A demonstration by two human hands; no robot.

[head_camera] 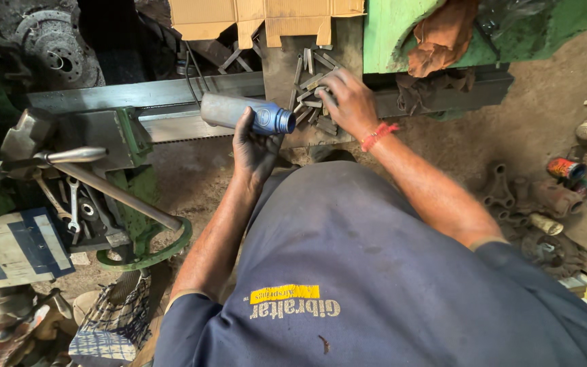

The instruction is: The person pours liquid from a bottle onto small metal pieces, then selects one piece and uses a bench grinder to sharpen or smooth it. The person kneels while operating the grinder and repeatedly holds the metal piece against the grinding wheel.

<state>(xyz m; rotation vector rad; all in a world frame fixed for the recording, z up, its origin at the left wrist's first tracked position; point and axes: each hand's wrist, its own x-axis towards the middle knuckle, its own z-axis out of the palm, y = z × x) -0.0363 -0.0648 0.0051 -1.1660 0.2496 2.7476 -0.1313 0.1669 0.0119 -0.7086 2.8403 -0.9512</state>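
Note:
My left hand (254,151) grips a grey metal cylinder with a blue threaded end (247,113), held on its side above the dirt floor. My right hand (348,102) reaches forward and rests on a heap of several small grey metal pieces (310,85) lying on a dark plate; whether its fingers pinch one piece is unclear. A red thread band circles my right wrist. My dark blue shirt fills the lower middle of the view.
A bench vise with a long handle (76,156) stands at the left beside a steel rail (151,92). Cardboard (266,17) lies at the top, a green machine with an orange rag (443,34) at top right. Cans and cast parts (552,190) litter the right.

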